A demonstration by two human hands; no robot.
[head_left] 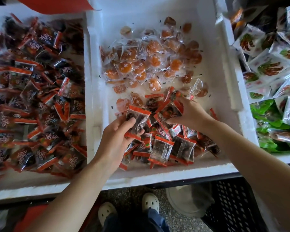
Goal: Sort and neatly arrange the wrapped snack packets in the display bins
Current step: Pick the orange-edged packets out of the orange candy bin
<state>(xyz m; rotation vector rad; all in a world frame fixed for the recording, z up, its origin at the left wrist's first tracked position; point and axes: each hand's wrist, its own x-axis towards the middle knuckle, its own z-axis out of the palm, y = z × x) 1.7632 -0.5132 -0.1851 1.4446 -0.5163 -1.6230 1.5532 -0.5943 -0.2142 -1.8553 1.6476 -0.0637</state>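
White foam makes the middle bin (174,174) in front of you. Your left hand (117,138) curls round one red packet (137,119), with the thumb on top. Your right hand (191,114) grabs a bunch (170,110) of red packets just beside it. Both hands are over the red pile (166,148) at the near end of this bin. Orange packets (141,64) lie at the far end. More red ones fill the left bin (32,190).

Bare left hand (117,136), right hand (191,114), forearms bare too. White clogs (150,202), round vent holes. Dark blue trousers (151,220) over insteps.
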